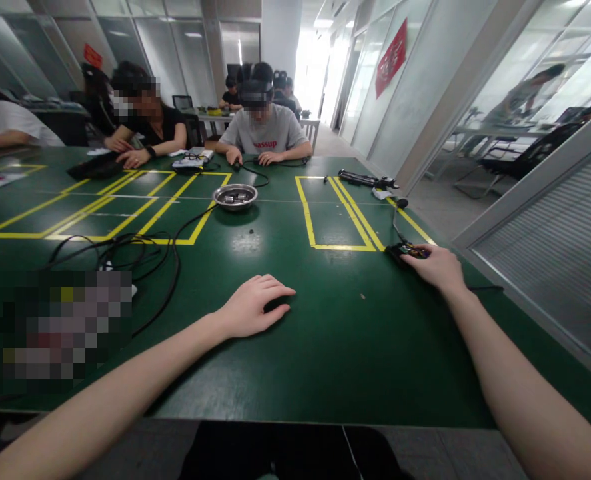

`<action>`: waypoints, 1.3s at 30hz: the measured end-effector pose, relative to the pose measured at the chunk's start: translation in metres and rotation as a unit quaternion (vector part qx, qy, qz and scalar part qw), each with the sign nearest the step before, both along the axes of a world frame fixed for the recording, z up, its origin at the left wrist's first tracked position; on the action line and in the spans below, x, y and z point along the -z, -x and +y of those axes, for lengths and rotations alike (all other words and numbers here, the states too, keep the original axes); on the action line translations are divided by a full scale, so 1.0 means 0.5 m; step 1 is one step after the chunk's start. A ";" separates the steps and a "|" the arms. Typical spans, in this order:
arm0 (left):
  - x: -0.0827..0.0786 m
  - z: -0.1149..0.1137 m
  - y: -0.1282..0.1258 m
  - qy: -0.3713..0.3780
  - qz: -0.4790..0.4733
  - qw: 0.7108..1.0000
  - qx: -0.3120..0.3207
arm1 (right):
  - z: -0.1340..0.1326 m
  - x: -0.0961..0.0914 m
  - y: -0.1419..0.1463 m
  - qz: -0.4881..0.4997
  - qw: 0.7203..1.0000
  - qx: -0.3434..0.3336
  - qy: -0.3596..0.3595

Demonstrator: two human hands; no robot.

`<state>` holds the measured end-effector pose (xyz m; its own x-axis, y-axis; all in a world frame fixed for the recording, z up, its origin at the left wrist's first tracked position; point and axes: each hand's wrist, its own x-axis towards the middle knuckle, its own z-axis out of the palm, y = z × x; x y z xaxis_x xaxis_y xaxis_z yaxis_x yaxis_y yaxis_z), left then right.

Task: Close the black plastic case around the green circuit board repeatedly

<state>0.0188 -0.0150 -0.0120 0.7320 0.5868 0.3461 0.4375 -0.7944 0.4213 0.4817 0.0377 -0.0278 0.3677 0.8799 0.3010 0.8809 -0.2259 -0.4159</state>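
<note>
My left hand rests on the green tabletop with its fingers stretched forward, thumb apart, and nothing in it. Over at the right edge of the table, my right hand grips a small black device whose open top shows coloured parts or wires. The palm and fingers hide much of that device. From it a thin stem or cable runs up to a round black piece. A steel bowl holding a few shiny metal parts stands beyond my left hand.
Yellow tape marks out areas on the green table. Black cables lie tangled at left beside a blurred-out patch. A folded black tripod-like stand lies at the far right. Across the table sits a person in a grey shirt, with others further left.
</note>
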 end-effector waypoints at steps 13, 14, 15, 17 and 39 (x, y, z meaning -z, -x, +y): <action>-0.017 -0.013 -0.005 -0.051 -0.066 0.996 0.043 | -0.156 -0.045 0.379 0.104 0.797 -0.585 0.111; -0.018 -0.017 -0.005 -0.049 -0.055 0.995 0.064 | -0.167 -0.045 0.394 0.091 0.782 -0.608 0.105; -0.018 -0.021 -0.007 -0.043 -0.037 0.995 0.084 | -0.175 -0.044 0.403 0.079 0.776 -0.618 0.098; -0.015 -0.028 -0.010 -0.034 -0.002 0.994 0.104 | -0.181 -0.042 0.409 0.062 0.777 -0.621 0.081; -0.019 -0.015 0.001 -0.033 0.078 0.996 -0.028 | -0.162 -0.032 0.390 0.093 0.809 -0.581 0.020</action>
